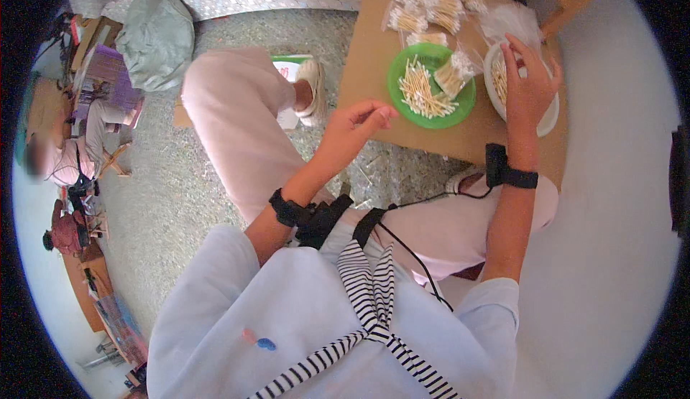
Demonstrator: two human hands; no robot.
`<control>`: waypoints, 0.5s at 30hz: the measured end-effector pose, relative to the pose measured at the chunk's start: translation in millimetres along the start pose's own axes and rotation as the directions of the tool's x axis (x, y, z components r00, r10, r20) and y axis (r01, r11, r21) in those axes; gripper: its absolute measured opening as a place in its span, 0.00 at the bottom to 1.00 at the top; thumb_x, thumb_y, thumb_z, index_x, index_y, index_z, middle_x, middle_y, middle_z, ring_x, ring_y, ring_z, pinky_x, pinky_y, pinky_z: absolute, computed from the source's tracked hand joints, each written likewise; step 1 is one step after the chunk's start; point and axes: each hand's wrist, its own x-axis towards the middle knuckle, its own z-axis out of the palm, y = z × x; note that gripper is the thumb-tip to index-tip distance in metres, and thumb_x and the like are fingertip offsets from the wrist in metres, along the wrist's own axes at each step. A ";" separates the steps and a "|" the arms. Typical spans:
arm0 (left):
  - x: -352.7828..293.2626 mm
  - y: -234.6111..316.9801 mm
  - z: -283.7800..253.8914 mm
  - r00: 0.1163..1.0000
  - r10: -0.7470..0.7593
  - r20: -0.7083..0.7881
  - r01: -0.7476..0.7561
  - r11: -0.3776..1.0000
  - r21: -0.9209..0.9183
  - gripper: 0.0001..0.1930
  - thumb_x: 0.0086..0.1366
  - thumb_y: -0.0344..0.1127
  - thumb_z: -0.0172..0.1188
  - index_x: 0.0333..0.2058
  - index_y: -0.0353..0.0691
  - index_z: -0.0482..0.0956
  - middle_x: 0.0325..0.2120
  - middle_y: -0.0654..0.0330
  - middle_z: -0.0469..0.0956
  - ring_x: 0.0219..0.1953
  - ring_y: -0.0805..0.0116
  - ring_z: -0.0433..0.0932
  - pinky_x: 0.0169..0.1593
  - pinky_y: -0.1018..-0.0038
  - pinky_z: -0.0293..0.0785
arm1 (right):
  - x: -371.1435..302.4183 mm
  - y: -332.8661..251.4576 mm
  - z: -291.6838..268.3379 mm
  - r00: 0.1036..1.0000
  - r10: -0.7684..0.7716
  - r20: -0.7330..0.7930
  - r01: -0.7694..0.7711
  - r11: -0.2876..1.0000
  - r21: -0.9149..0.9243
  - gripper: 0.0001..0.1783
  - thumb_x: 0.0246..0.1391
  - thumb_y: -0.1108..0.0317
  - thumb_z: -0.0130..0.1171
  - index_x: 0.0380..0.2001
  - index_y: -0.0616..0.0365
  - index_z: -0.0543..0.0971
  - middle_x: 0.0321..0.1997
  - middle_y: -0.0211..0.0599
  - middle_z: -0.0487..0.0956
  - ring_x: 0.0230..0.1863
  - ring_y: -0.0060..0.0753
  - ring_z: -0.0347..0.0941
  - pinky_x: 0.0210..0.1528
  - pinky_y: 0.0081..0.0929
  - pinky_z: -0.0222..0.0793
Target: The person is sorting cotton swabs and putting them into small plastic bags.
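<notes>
My left hand [351, 130] is held just left of a green bowl [458, 117], its fingers curled in and the thumb pressed toward them. Whether something small is pinched there, I cannot make out. Loose cotton swabs [424, 96] lie in the green bowl, beside a clear bag of cotton swabs [453, 76] leaning on its right side. Over a white bowl [549, 117] at the right, my right hand [530, 96] has its fingers apart and nothing visible in them. Part of that bowl is hidden by the hand; more swabs [499, 74] show at its left side.
Both bowls stand on a brown cardboard surface [368, 54]. Bagged swabs [428, 0] are heaped at its far end, near clear plastic bags [514, 22]. A wooden chair [568, 0] stands at far right by the white wall [618, 183]. Another person [72, 162] sits at far left.
</notes>
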 end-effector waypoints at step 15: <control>8.8 -49.4 49.5 0.984 0.095 0.151 -0.077 0.990 -0.119 0.13 0.67 0.39 0.51 0.38 0.35 0.77 0.28 0.62 0.78 0.30 0.76 0.74 0.36 0.77 0.72 | -14.7 14.8 11.1 0.965 0.256 -0.048 -0.253 0.965 0.063 0.14 0.51 0.60 0.61 0.42 0.44 0.77 0.33 0.21 0.81 0.32 0.22 0.75 0.66 0.48 0.41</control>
